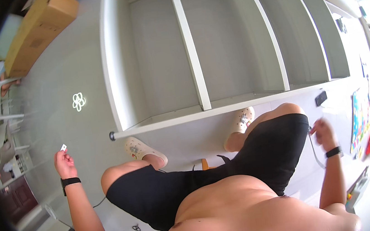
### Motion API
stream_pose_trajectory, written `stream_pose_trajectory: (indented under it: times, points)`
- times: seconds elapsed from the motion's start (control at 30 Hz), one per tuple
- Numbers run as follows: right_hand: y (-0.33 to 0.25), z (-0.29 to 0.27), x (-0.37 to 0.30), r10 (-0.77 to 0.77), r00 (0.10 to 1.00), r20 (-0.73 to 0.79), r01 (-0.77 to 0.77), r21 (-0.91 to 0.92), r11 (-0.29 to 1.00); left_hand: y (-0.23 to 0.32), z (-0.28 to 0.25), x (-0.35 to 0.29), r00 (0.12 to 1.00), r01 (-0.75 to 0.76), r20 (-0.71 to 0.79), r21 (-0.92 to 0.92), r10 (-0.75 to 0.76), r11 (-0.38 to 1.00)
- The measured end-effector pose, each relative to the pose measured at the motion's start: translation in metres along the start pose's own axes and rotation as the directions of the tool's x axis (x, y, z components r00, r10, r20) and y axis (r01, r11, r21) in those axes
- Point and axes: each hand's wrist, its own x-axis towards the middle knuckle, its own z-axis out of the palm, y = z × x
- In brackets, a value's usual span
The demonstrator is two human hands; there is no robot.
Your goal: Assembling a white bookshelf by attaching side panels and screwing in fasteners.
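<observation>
My left hand (pixel 65 164) is raised at the left, above the grey floor. Between thumb and fingertips it pinches a small white flat piece (pixel 63 147). At the right, beside my knee, my right hand (pixel 325 133) is slightly blurred with its fingers curled together. A thin grey cable (pixel 314 148) hangs by its fingertips; whatever the fingers hold is too small to make out. In front of my legs is a large white shelf unit (pixel 195 64) with several compartments, showing nothing inside. Neither hand touches it. A dark round fitting (pixel 112 136) sits at its near left corner.
My feet, in cream clogs (pixel 141 148), are close to the unit's near edge. A long cardboard box (pixel 41 31) stands at the far left. A small dark block (pixel 321 98) is near the unit's right end. Farther left are white furniture and a person partly visible.
</observation>
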Motion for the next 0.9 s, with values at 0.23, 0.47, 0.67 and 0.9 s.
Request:
stream_pose_trajectory:
  times: [0.23,0.47,0.67,0.9]
  points:
    - [-0.125,0.204,-0.178,-0.154,0.087,0.984,0.159,0.139,0.977,-0.055,0.093,0.083,0.972,0.139,0.17,0.135,-0.161,0.981]
    - [-0.184,0.241,-0.182,-0.282,-0.022,0.959,0.056,0.283,0.958,-0.03,0.144,0.139,0.944,0.111,0.276,0.245,-0.179,0.963]
    - [-0.184,0.252,-0.194,-0.327,0.035,0.944,0.016,0.327,0.945,-0.019,0.156,0.175,0.923,0.082,0.325,0.349,-0.203,0.933]
    - [-0.163,0.279,-0.232,-0.33,0.088,0.94,-0.004,0.331,0.943,-0.011,0.16,0.197,0.9,0.057,0.375,0.403,-0.222,0.913]
